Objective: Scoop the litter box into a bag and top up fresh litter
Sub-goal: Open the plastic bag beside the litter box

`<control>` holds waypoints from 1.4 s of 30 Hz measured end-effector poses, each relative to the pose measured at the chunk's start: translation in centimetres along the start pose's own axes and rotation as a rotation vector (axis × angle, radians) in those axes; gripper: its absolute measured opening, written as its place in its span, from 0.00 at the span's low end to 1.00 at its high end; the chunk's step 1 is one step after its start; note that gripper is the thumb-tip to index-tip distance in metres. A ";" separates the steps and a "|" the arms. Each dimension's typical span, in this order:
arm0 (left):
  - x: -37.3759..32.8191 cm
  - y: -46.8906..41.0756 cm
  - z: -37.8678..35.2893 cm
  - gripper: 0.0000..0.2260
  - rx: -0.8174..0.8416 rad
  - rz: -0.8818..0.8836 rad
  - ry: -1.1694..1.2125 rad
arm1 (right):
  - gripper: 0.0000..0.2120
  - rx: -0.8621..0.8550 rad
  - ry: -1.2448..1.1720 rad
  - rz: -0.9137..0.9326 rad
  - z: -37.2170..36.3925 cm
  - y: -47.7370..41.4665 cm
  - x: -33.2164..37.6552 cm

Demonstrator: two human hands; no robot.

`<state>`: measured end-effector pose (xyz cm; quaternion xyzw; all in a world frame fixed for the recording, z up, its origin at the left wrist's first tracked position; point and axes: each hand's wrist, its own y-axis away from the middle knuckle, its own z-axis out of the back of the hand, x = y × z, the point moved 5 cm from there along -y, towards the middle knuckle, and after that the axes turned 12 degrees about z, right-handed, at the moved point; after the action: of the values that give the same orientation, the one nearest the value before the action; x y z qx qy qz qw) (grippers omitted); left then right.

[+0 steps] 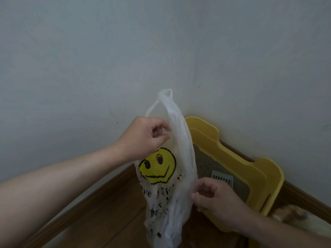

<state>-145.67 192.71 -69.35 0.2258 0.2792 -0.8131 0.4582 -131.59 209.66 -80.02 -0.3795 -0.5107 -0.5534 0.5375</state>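
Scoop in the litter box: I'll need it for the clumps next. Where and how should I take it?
By its handle, from above and the near side. The scoop shows only its slotted head, lying flat on the litter; the handle probably runs toward you, behind the right hand pinching the bag.

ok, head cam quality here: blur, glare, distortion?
Head view: dim, flat light, no glare, only faint shadows; the wide angle swells the left forearm near the edge; print low on the plastic bag is smeared; the pale shape at lower right is too blurred to identify; litter box and scoop read clearly.
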 end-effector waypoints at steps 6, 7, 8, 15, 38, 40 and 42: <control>-0.4 2.4 0.8 0.05 -0.072 -0.096 -0.066 | 0.08 -0.116 0.188 0.090 1.6 -0.6 1.8; -0.5 2.8 0.8 0.05 -0.081 -0.113 -0.097 | 0.09 -0.142 0.234 0.141 2.0 -0.7 3.0; -0.6 3.2 0.7 0.04 -0.092 -0.123 -0.130 | 0.09 -0.160 0.259 0.204 2.3 -0.8 4.2; -0.3 5.4 -0.9 0.05 -0.121 -0.084 -0.202 | 0.10 -0.077 0.156 0.545 0.4 -0.6 11.4; 3.0 4.9 -2.0 0.10 0.029 0.233 -0.115 | 0.03 -0.102 1.057 0.692 -2.5 -7.9 9.6; 3.4 4.7 -2.6 0.10 0.196 0.300 -0.101 | 0.05 -0.122 1.095 0.751 -2.5 -7.2 9.1; 3.9 5.0 -3.3 0.10 0.417 0.349 -0.186 | 0.07 -0.130 1.116 0.773 -2.4 -6.8 8.7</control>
<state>-142.84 190.37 -75.48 0.2844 0.0199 -0.7788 0.5587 -139.12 204.89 -73.14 -0.2238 0.0496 -0.4642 0.8556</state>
